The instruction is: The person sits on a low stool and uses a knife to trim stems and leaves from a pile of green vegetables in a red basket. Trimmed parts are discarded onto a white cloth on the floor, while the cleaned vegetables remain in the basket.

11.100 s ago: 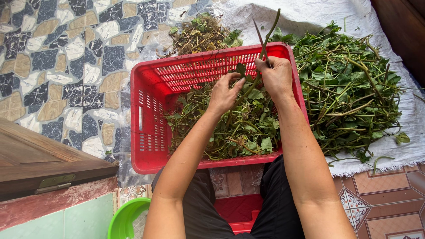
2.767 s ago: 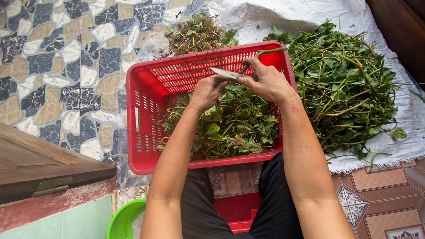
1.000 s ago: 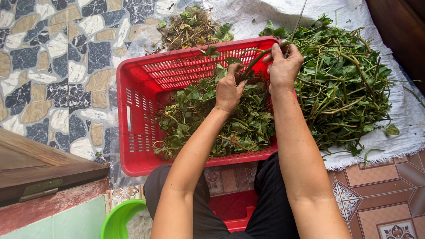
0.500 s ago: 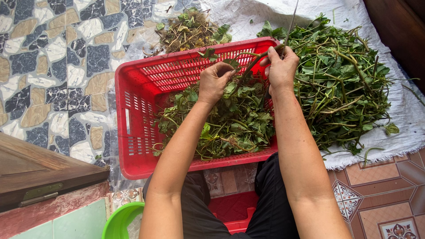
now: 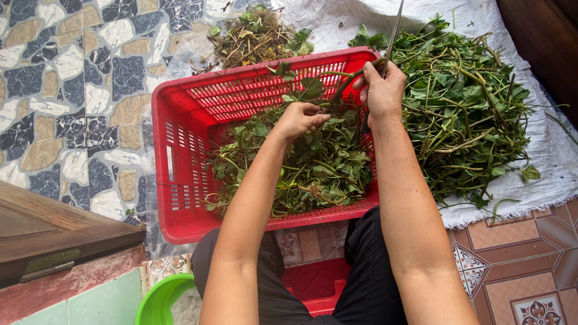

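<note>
My right hand (image 5: 384, 93) grips a long stem (image 5: 344, 89) over the red basket (image 5: 180, 150); it slants down-left toward my left hand (image 5: 298, 118), which pinches leaves off its lower end; pile (image 5: 463, 114) lies right.

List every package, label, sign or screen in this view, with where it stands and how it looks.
None in view: no package, label, sign or screen.
Nearest to a container: a red slotted plastic crate on the floor before the person, rectangular, part filled with green leafy stems.
A bright green round tub at the bottom edge, partly cut off.
A white woven sheet on the right under a heap of greens; plain, nothing printed shows.
</note>
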